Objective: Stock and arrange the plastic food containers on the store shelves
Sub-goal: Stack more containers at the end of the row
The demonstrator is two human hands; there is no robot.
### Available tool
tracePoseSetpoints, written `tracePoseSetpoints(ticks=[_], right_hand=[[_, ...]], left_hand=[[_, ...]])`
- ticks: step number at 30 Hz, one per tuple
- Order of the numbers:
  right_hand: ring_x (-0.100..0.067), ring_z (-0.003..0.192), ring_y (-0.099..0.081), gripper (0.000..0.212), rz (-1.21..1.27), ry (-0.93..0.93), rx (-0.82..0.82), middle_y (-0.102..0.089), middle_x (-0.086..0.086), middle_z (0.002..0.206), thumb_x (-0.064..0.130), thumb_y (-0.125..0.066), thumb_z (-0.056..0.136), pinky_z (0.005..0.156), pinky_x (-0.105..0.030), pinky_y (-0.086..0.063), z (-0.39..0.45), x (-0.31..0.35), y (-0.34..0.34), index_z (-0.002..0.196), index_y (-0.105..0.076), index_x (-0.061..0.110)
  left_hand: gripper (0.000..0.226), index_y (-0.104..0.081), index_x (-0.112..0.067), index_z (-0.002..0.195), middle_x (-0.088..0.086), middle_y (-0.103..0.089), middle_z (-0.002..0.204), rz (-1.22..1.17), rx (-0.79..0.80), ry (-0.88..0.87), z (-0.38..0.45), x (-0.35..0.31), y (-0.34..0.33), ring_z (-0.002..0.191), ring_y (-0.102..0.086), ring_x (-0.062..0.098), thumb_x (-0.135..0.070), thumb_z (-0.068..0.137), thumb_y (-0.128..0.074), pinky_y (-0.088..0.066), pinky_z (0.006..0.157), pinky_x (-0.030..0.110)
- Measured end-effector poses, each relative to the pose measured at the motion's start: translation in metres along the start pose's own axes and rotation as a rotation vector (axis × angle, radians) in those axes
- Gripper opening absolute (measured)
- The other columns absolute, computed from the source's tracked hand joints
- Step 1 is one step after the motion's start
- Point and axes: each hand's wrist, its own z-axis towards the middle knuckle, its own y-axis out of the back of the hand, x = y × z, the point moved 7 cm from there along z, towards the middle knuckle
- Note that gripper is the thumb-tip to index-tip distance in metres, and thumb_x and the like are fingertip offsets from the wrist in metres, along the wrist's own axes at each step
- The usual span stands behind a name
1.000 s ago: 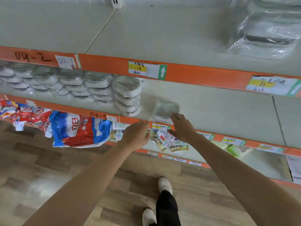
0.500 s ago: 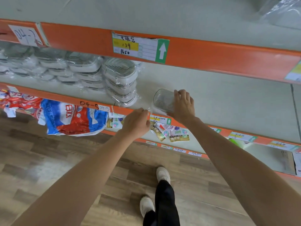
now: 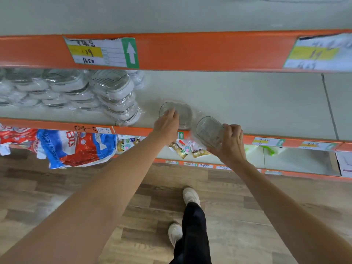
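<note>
Near the front edge of the middle shelf lies a clear plastic container. My left hand reaches over the edge and its bunched fingertips hold this container's near left part. My right hand grips a second clear container by its right side, tilted and held just in front of the shelf edge. To the left, stacks of film-wrapped containers with white lids fill the same shelf.
The orange rail of the upper shelf with price tags hangs close above. On the lower shelf lie a red-and-blue bag and small sachets. My feet stand on wood flooring.
My right hand has lifted one clear container off the other and drawn it right and toward me. My left hand moved from the shelf edge up onto the container left on the shelf.
</note>
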Motion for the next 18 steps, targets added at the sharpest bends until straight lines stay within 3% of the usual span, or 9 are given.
tracePoseSetpoints(ticks=[4,10,13,18], right_hand=[[-0.034,0.113,-0.034,0.086,0.074,-0.043,-0.051,-0.036,-0.019,0.122,0.028,-0.085,0.059,0.094,-0.041,-0.038,-0.009,-0.024,0.012,0.128,-0.041,0.001],[-0.035,0.113,-0.035,0.09,0.025,-0.065,-0.027,-0.036,-0.018,0.12,0.03,-0.087,0.054,0.097,-0.04,-0.036,-0.016,-0.045,0.013,0.127,-0.042,-0.001],[-0.032,0.113,-0.034,0.092,0.017,-0.079,-0.025,-0.036,-0.017,0.122,0.031,-0.087,0.054,0.096,-0.039,-0.037,-0.016,-0.048,0.013,0.127,-0.041,0.001],[-0.033,0.115,-0.033,0.094,-0.048,-0.047,0.037,-0.033,-0.016,0.124,0.036,-0.084,0.06,0.099,-0.037,-0.035,-0.011,-0.041,0.011,0.133,-0.036,0.001]], left_hand=[[0.093,-0.005,0.001,0.148,0.013,-0.004,0.157,0.057,0.07,-0.004,0.02,-0.002,-0.013,0.145,-0.008,0.027,-0.009,0.081,-0.068,-0.029,0.112,0.035],[0.097,0.002,0.001,0.148,0.017,0.002,0.158,0.163,0.037,-0.015,0.039,-0.004,-0.012,0.146,-0.003,0.028,-0.005,0.081,-0.068,-0.014,0.118,0.034],[0.096,-0.001,0.002,0.148,0.018,-0.013,0.154,0.23,0.034,-0.02,0.044,-0.002,-0.011,0.143,-0.013,0.029,-0.007,0.08,-0.068,-0.016,0.117,0.035],[0.079,-0.028,0.0,0.138,0.015,-0.036,0.131,0.316,-0.115,-0.055,0.037,0.002,0.0,0.121,-0.036,0.03,-0.018,0.075,-0.071,-0.019,0.111,0.036]])
